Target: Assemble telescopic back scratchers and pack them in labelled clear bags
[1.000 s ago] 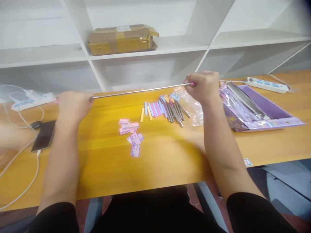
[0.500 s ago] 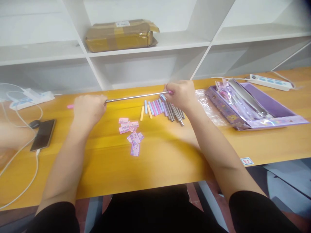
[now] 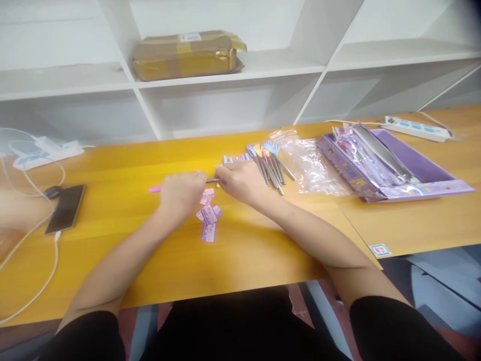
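"Gripping anything, those two hands?"

"Yes, both are on one metal rod (image 3: 213,180). The left hand (image 3: 182,193) has its fingers clenched around it, and a pink end (image 3: 154,189) pokes out at nine o'clock. The right hand (image 3: 240,180) grasps the other side, fingers closed as well; what sits inside that fist I can't tell."

"Where exactly is the rod?"

"Over the middle of the tabletop (image 3: 244,265), lying roughly from nine to three o'clock, with just a stub of bare metal between the fists."

"And what's different from a second ago?"

"The span. In that picture the hands are wide apart with a long, thin shaft between them; half a second ago they are nearer; now they almost touch."

"Anything covered or uncovered?"

"The left hand now hides some of the pink cards (image 3: 207,195), and the right hand most of the pastel sticks (image 3: 235,159), between one and two o'clock from the rod. The colourful heads of the back scratchers (image 3: 270,168), mostly hidden half a second ago, show again just short of three."

"The rest?"

"Unmoved: lilac cards (image 3: 209,214) at six o'clock, the purple box (image 3: 439,170) far off at three, the dark phone (image 3: 66,208) near nine."
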The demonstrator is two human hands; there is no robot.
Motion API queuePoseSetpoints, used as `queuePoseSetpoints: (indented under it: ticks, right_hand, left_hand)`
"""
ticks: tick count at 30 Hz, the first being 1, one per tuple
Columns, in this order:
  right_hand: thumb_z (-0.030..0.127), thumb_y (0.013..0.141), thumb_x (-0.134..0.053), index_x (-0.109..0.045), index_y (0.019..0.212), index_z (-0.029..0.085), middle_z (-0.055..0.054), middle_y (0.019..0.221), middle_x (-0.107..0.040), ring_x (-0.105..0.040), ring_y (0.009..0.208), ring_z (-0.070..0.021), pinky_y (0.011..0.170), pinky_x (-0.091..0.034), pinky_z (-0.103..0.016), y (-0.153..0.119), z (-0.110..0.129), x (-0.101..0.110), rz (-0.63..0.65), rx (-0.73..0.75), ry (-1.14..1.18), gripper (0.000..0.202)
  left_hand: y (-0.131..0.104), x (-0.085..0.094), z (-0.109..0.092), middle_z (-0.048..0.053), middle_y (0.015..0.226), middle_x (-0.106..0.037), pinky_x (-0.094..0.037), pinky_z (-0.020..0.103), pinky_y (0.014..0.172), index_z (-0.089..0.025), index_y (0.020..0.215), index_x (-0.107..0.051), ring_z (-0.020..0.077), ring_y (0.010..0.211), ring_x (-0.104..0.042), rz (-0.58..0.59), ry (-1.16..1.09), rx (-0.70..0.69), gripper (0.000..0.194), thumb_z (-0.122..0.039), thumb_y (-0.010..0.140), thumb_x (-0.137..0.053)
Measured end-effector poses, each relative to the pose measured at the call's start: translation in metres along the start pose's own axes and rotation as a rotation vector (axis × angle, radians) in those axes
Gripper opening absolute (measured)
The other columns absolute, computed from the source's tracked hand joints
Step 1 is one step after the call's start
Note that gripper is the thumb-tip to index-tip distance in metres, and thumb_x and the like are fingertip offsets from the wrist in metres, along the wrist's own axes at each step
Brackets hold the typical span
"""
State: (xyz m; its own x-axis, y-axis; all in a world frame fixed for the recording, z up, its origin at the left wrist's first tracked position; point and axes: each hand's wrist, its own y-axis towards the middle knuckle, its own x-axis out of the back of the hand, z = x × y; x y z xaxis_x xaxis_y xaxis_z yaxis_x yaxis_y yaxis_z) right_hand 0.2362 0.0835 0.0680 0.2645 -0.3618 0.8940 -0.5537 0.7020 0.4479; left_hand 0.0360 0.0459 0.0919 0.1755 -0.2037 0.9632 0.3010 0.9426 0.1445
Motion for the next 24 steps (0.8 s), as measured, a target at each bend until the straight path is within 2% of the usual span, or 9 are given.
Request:
queuePoseSetpoints:
  ticks: [2,14,24]
  right_hand:
    - [0.011,0.095,-0.049,-0.074,0.086,0.018,-0.004,0.071,-0.065,-0.032,0.061,-0.0158,0.063,-0.016,-0.034,-0.0006,0.0067,-0.0031,0.023,-0.001,0.006,0.027]
    - [0.013,0.098,-0.049,-0.076,0.092,0.018,-0.005,0.077,-0.069,-0.032,0.063,-0.0168,0.062,-0.016,-0.034,0.0014,0.0051,0.0056,0.137,-0.007,-0.042,0.027]
    - [0.014,0.097,-0.050,-0.074,0.087,0.018,-0.004,0.074,-0.066,-0.031,0.061,-0.0161,0.064,-0.016,-0.035,-0.0006,0.0018,-0.0004,0.077,0.004,0.016,0.026]
  left_hand:
    - [-0.0013,0.0006,-0.0038,0.016,0.077,-0.074,-0.032,0.036,0.059,-0.017,0.093,-0.079,0.0321,0.072,-0.074,0.025,-0.006,-0.002,0.041,-0.014,0.105,-0.040]
    - [0.0005,0.0074,0.0000,0.017,0.078,-0.075,-0.038,0.036,0.061,-0.016,0.097,-0.081,0.0332,0.075,-0.075,0.071,0.007,-0.004,0.038,-0.011,0.101,-0.043]
    - [-0.0002,0.0076,0.0009,0.016,0.077,-0.074,-0.035,0.036,0.059,-0.016,0.094,-0.080,0.0325,0.074,-0.075,0.061,0.006,-0.020,0.037,-0.010,0.100,-0.044]
